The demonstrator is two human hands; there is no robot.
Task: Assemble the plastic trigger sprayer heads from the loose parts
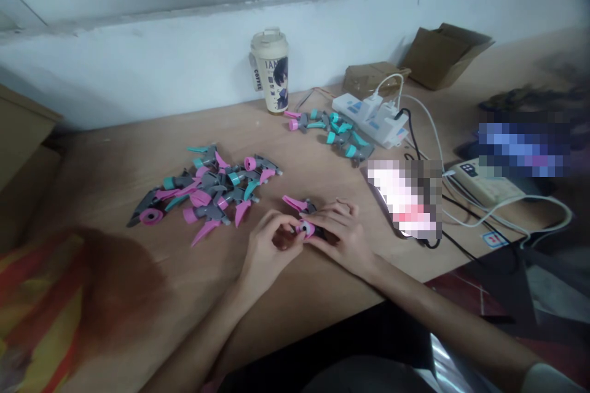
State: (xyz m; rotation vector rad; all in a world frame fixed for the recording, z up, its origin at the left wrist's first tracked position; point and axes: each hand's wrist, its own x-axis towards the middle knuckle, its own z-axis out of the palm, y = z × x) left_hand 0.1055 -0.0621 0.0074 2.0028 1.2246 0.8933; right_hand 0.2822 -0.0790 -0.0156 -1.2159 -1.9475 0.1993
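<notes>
Pink and grey plastic, the spray trigger [305,227] is well in front of the coffee cup [270,70], low over the wooden table [115,159]. The left hand [270,241] curls closed on its pink collar end. The right hand [343,234] grips its body from the other side. A big pile of triggers [207,193] lies in front and left of the cup. A smaller pile [336,129] lies just right of it, touching a power strip [375,115].

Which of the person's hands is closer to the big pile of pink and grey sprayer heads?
Left. The left hand sits just right of the pile; the right hand is farther right, beyond it. Both grip one sprayer head.
</notes>
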